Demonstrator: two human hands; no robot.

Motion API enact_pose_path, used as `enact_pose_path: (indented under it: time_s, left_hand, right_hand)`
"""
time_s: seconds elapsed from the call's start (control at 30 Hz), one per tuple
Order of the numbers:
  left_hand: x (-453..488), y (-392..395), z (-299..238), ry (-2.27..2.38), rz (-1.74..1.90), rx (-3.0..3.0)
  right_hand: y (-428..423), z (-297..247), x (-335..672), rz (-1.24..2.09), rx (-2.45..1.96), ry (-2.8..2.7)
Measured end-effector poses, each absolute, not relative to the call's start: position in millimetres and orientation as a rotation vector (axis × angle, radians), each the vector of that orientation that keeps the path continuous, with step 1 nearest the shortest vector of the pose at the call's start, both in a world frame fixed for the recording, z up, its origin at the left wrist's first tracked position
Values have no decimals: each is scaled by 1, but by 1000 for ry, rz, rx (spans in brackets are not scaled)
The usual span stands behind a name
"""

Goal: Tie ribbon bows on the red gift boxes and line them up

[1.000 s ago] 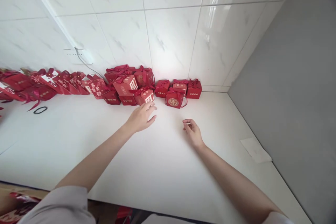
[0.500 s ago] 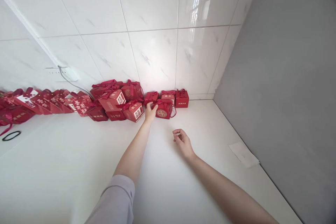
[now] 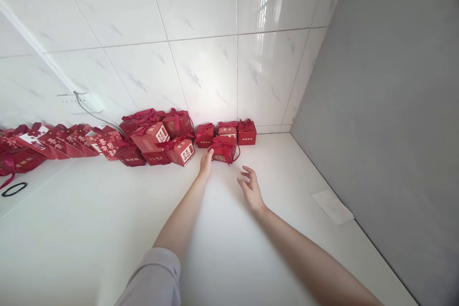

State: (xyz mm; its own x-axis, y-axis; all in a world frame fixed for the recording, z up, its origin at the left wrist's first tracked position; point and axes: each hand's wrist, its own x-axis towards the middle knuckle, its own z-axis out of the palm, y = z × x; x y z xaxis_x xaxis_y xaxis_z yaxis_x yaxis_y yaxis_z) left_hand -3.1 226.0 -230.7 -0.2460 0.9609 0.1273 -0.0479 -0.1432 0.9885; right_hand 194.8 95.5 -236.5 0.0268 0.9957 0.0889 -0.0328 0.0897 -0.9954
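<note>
My left hand [image 3: 205, 165] is at the left side of a red gift box [image 3: 225, 149] with a ribbon bow and a gold pattern. Its thumb lies along the box's edge, and the other fingers are partly hidden by the box, which leans a little. To the right and nearer to me, my right hand [image 3: 252, 190] hovers over the white surface with fingers curved and apart, holding nothing. Behind the gripped box, against the wall, stand a small red box [image 3: 205, 136], a box with white lettering [image 3: 228, 130] and another red box [image 3: 247, 134].
A pile of several red gift boxes [image 3: 149, 139] is left of my hands. Farther left, red patterned boxes [image 3: 59, 141] lean in a row, near a black loop [image 3: 14, 189]. White paper [image 3: 333, 206] lies by the grey panel [image 3: 387, 119]. A cable runs from the wall socket [image 3: 81, 103].
My left hand has slid lower on the gift box, which now tilts slightly. My right hand has risen a little and its fingers have spread. The view has shifted slightly.
</note>
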Motion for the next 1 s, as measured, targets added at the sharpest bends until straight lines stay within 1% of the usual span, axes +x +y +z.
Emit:
enact_pose_path:
  time_s: [0.17,0.37,0.57,0.8,1.0]
  left_hand:
    - [-6,202,-231,1242,1419,1213]
    - [8,195,-223,1097,1313,1326]
    - [22,175,-219,1069,1293,1405]
    - [-7,108,-200,1285,1249,1517]
    - [-20,55,-181,1233,1161,1587]
  right_hand:
    - [123,-242,201,1194,-919,-1199]
    - [149,-246,205,1245,-858,-1192]
    - [137,-238,206,1219,-832,-1186]
    - [126,-237,216,1227,-858,-1132]
    - [103,-232,215,1280,-844,-1210]
